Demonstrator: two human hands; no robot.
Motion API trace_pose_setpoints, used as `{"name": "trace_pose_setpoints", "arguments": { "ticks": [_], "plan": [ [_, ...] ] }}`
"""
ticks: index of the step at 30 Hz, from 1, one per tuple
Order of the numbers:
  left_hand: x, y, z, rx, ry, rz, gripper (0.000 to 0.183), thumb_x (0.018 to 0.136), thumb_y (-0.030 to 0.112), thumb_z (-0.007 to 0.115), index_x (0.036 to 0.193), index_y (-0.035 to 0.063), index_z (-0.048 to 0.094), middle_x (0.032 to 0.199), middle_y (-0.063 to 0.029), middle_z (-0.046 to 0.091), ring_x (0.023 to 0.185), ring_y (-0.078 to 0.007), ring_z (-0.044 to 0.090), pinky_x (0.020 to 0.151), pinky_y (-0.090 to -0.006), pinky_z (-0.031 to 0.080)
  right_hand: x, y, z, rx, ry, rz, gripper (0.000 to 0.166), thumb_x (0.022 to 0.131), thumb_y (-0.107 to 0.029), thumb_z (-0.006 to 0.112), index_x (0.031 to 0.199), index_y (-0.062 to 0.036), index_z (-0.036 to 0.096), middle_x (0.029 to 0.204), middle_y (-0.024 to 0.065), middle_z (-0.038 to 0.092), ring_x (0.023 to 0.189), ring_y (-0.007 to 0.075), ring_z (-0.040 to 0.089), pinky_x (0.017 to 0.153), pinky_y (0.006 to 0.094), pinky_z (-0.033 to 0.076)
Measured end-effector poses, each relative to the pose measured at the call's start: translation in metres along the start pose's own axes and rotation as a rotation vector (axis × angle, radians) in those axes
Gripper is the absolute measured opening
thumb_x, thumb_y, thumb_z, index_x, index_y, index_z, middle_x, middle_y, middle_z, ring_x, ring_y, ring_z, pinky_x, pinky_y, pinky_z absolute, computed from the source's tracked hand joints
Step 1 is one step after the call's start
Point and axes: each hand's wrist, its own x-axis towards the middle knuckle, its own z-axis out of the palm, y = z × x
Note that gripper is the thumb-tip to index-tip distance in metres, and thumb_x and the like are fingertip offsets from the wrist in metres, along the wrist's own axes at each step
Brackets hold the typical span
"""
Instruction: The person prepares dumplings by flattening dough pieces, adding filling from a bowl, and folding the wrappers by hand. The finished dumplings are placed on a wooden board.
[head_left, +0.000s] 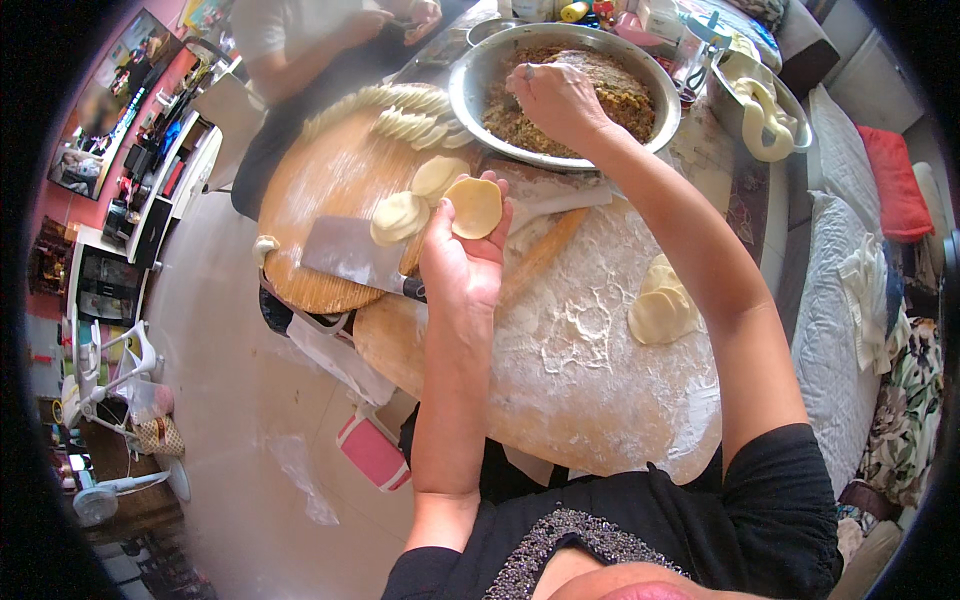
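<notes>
My left hand (466, 259) is palm up and holds a round dough wrapper (474, 208) across its fingers. Over the large metal bowl (463, 112), my right hand (561, 101) is closed around a utensil handle (529, 72); only a small metal end shows, and the rest is hidden by the fist. Brown, chopped filling (626, 90) is heaped in the bowl. Just left of my left hand, a few loose wrappers (399, 217) lie on the round wooden board (300, 262), beside a cleaver (352, 251). Rows of folded dumplings (412, 126) line that board's far side.
A floured board (585, 405) lies before me with a wooden rolling pin (546, 251) and overlapping wrappers (664, 307). A metal basin (799, 127) of dough (765, 124) stands at far right. Another person (300, 52) is across the board. A pink-and-white bin (373, 452) stands below.
</notes>
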Motion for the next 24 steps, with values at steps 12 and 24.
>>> {"name": "trace_pose_setpoints", "arguments": {
  "ticks": [12,24],
  "plan": [
    [0.002,0.002,-0.001,0.027,0.001,0.024,0.038,0.103,0.020,0.030,0.131,-0.0010,0.043,0.130,-0.0220,0.052,0.117,-0.0349,0.056,0.094,-0.0470,0.051,-0.007,-0.002,0.007,0.241,-0.077,-0.002,0.028,0.092,-0.029,0.052,0.091,-0.0080,0.070,0.083,0.0197,0.067,0.081,0.0386,0.065,0.076,0.0474,0.051],
    [0.001,0.005,0.001,0.009,-0.017,0.007,0.037,0.102,0.020,0.034,0.131,0.0000,0.044,0.131,-0.0195,0.054,0.119,-0.0342,0.055,0.095,-0.0465,0.050,-0.039,0.018,-0.060,1.056,-0.063,0.473,0.030,0.098,-0.026,0.052,0.098,-0.0032,0.071,0.081,0.0043,0.069,0.069,0.0079,0.059,0.063,0.0216,0.048]
  ]
}}
